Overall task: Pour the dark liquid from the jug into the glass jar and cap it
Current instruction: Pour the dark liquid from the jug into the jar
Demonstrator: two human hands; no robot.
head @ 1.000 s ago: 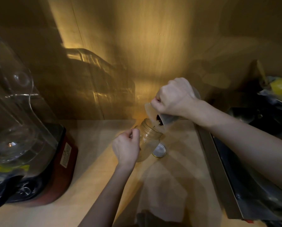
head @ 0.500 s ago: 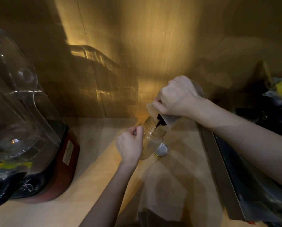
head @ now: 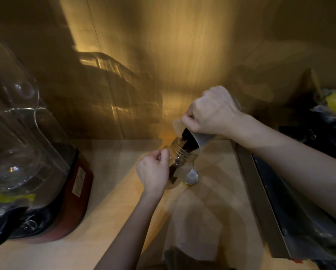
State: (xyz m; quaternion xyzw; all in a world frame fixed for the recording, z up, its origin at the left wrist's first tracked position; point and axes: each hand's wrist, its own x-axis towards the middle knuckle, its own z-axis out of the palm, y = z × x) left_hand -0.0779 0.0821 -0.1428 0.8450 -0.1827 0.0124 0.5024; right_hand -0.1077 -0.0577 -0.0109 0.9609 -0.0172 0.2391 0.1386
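Pouring underway: right hand (head: 214,112) grips the tilted jug (head: 200,140) above the glass jar (head: 179,166), dark liquid streaming in. Left hand (head: 153,172) clasps the jar's side. Lid (head: 191,176) lies just beside the jar. Risk: the jar's narrow mouth invites overshoot and spillage.

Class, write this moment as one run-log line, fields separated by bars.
phase: pouring | right hand: tilts jug | left hand: steadies glass jar | dark liquid: entering jar | lid: off, on counter
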